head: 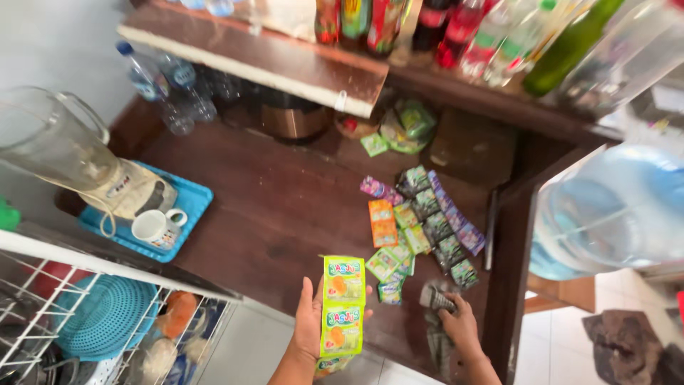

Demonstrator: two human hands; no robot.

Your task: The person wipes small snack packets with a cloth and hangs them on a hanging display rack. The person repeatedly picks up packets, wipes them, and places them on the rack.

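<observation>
Down at the counter's near edge, the left hand (311,324) cups a strip of yellow-green drink sachets (343,308), fingers curled round it, the tail dangling past the wooden counter (271,207). Right hand (461,322) pinches a dark sachet strip (436,298) beside the spread of mixed sachets (420,221). Risk, I'd say: that loose hanging tail could tear at a seam or slip floorward if the hold eases.

We see the sachet strips (420,221) lying on the counter (285,207) toward its right edge, a tray (196,203) at its left edge carrying a blender (78,164) and a cup (158,228), and bottles (167,89) in the back left corner under the shelf (271,60).
</observation>
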